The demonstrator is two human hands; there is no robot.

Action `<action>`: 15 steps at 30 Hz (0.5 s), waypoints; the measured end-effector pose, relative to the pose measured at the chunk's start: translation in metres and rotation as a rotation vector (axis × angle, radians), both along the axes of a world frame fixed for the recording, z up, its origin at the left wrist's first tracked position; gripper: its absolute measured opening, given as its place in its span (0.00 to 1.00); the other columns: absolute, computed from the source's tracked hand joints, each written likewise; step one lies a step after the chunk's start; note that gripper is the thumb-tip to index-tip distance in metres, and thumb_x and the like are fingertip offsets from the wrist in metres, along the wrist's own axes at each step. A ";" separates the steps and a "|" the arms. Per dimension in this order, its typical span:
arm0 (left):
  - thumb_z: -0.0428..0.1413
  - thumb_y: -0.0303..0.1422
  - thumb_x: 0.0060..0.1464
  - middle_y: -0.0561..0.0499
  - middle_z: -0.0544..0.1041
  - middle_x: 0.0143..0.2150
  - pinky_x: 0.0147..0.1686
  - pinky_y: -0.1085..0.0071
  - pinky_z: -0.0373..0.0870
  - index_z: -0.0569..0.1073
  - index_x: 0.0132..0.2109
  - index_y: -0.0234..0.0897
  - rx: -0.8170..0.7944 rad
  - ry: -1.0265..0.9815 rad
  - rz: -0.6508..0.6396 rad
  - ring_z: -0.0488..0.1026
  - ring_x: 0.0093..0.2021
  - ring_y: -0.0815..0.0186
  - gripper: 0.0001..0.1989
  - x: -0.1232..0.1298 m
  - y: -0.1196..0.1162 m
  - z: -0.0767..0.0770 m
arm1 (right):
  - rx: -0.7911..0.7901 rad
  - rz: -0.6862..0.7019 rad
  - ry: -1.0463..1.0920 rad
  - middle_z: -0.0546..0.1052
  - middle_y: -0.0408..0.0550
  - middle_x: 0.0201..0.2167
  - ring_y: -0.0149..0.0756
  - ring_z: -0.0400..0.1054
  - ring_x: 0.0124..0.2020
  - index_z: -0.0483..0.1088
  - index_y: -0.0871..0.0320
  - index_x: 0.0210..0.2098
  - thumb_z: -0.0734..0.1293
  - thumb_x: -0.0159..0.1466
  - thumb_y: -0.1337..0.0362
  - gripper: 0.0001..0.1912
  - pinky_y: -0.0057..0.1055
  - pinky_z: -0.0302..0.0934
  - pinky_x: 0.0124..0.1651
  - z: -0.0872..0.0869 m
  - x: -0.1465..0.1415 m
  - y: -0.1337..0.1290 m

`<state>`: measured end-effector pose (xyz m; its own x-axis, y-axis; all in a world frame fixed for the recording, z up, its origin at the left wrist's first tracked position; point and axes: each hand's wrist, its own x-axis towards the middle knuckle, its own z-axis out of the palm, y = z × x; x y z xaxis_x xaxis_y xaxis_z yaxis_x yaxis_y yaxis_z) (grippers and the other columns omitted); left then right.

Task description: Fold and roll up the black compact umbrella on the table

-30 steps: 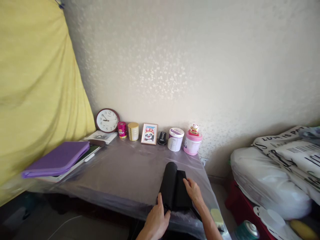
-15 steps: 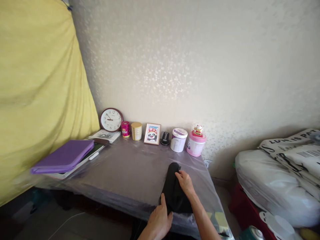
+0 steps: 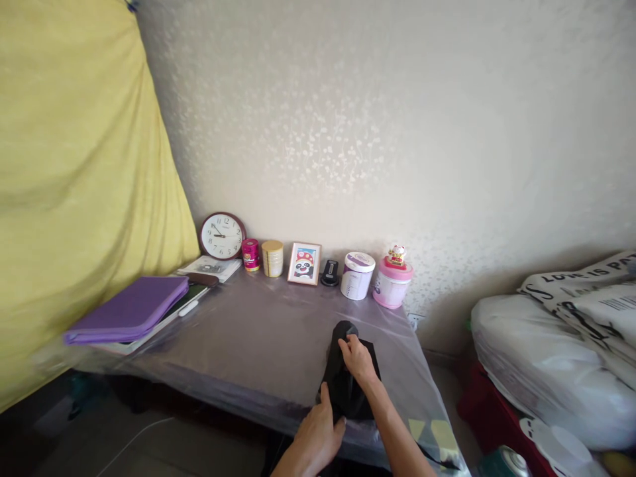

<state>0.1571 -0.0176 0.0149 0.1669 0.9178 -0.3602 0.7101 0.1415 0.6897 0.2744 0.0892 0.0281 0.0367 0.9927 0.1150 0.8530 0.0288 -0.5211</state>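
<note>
A black cloth item [image 3: 336, 381] lies on the right part of the plastic-covered table [image 3: 238, 351], near its front edge. My right hand [image 3: 356, 358] pinches the cloth near its far end, fingers closed. At the near left edge of the cloth, my left hand [image 3: 318, 430] presses on it, thumb and fingers apart. Some of the cloth is hidden under my right hand and forearm.
Along the wall stand a clock [image 3: 223, 236], a pink tin [image 3: 251, 256], a yellow-lidded jar [image 3: 272, 259], a panda picture [image 3: 304, 264], a black device [image 3: 330, 272] and two tubs [image 3: 357, 276]. A purple folder [image 3: 130, 306] lies left; white bags [image 3: 536, 358] bulge at right.
My right hand has moved slightly left over the cloth, and a flap of the black cloth now shows to its right. My left hand has stayed nearly in place.
</note>
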 end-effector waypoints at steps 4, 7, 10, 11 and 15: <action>0.45 0.34 0.52 0.36 0.69 0.49 0.43 0.68 0.61 0.40 0.62 0.26 0.050 0.061 -0.037 0.68 0.47 0.57 0.35 0.002 0.001 -0.004 | -0.013 0.168 0.170 0.76 0.42 0.23 0.30 0.70 0.26 0.65 0.57 0.38 0.50 0.63 0.60 0.15 0.24 0.55 0.31 0.001 -0.002 -0.005; 0.46 0.35 0.51 0.36 0.70 0.47 0.40 0.68 0.62 0.40 0.62 0.26 0.052 0.070 -0.037 0.70 0.45 0.57 0.35 0.001 0.001 -0.005 | 0.010 0.238 0.176 0.76 0.40 0.24 0.29 0.69 0.29 0.66 0.55 0.34 0.52 0.62 0.62 0.12 0.23 0.55 0.33 0.001 -0.003 -0.007; 0.46 0.37 0.51 0.36 0.70 0.48 0.42 0.69 0.61 0.38 0.62 0.25 0.075 0.056 -0.017 0.68 0.47 0.57 0.38 -0.003 -0.003 -0.005 | -0.001 0.260 0.141 0.77 0.40 0.24 0.30 0.69 0.30 0.66 0.55 0.32 0.54 0.61 0.65 0.10 0.23 0.54 0.34 0.000 -0.003 -0.007; 0.46 0.38 0.51 0.36 0.70 0.48 0.43 0.70 0.61 0.37 0.62 0.24 0.091 0.047 0.001 0.68 0.47 0.57 0.38 -0.004 -0.005 -0.004 | -0.006 0.261 0.132 0.77 0.40 0.25 0.30 0.69 0.30 0.66 0.55 0.32 0.54 0.61 0.65 0.10 0.23 0.54 0.34 0.000 -0.003 -0.007; 0.46 0.39 0.51 0.41 0.71 0.47 0.43 0.70 0.61 0.30 0.62 0.30 0.183 0.037 0.016 0.69 0.45 0.59 0.41 -0.005 -0.012 0.002 | -0.031 0.243 0.095 0.77 0.41 0.25 0.30 0.70 0.30 0.66 0.55 0.32 0.54 0.61 0.65 0.10 0.24 0.54 0.33 0.002 -0.004 -0.007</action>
